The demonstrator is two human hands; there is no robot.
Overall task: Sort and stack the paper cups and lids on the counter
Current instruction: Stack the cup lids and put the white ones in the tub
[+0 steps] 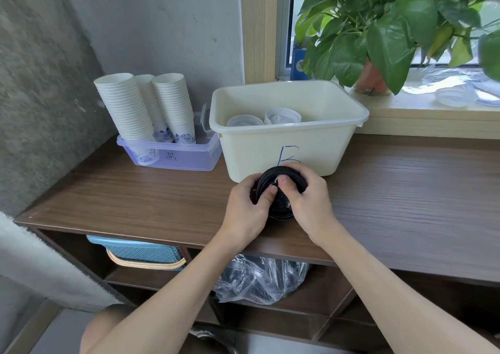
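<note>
At counter front edge: black lids (280,210), one stack, gripped by both hands just before the cream bin (286,142).
Left hand (249,207): fingers curled round the stack's left side, thumb on top.
Right hand (305,199): fingers wrapped over the far rim, thumb pressing on top.
Room to move: wood counter (405,196) runs wide to the right; on the left, a strip up to the clear tray (173,156).
Paper cups (130,104): three stacks standing in the tray, by the grey wall.
Bin contents: white lids (244,121).
Sill: potted plant (392,29).
</note>
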